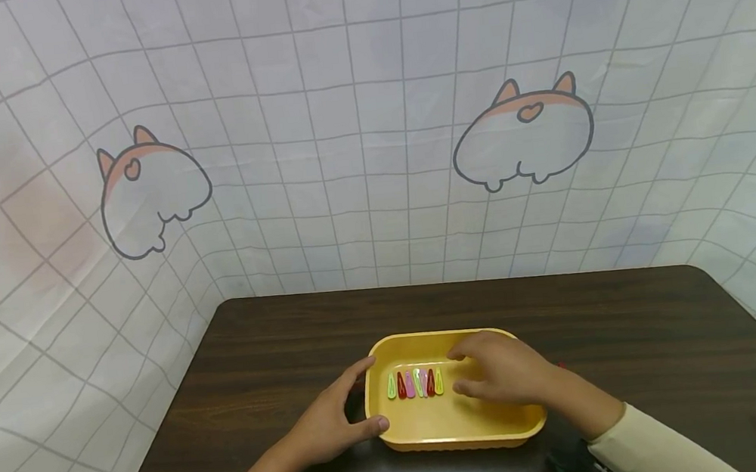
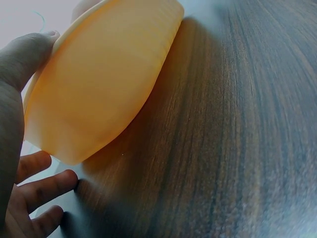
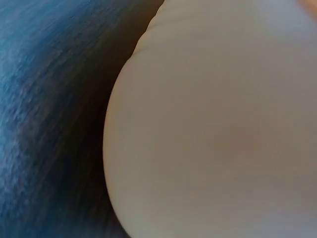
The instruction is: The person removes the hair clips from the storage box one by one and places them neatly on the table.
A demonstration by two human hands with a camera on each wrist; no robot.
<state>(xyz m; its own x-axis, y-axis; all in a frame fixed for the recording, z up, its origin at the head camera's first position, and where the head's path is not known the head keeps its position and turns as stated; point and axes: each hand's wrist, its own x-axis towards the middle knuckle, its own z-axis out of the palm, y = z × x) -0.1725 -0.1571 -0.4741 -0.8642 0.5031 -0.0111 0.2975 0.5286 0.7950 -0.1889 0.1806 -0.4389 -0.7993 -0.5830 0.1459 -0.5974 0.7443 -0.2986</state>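
A yellow plastic tray stands on the dark wooden table. Inside it, left of the middle, several small hair clips in green, red, pink and yellow lie side by side in an upright row. My left hand spreads along the tray's left side, thumb and a fingertip at the rim; the left wrist view shows the thumb on the edge and other fingers loosely extended by the corner. Over the tray's right half reaches my right hand, thumb and fingers apart, just right of the clip row. The right wrist view shows no fingers.
Behind the dark wooden table hangs a white grid-patterned cloth with cartoon prints. A small red thing shows beyond my right wrist. A black object is near the right sleeve. The tray's pale wall fills most of the right wrist view.
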